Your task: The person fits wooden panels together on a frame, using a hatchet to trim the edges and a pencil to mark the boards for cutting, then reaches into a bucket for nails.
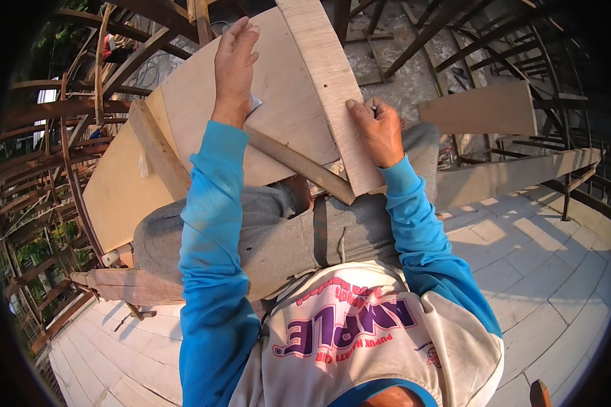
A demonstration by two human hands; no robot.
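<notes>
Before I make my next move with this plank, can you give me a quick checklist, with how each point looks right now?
1. Right-hand grip at the plank: ok, thumb on its right edge; firmness cannot tell.
2. Both hands on the plank: not ok, the left-hand grip is over the plywood sheet.
3. Left hand empty: cannot tell; a grey thing shows beside the wrist.
4. Wooden stick off the plank's upper face: ok, it lies to the left, its near end by the plank.
5. Plank supported underneath: cannot tell, its underside is hidden.
</notes>
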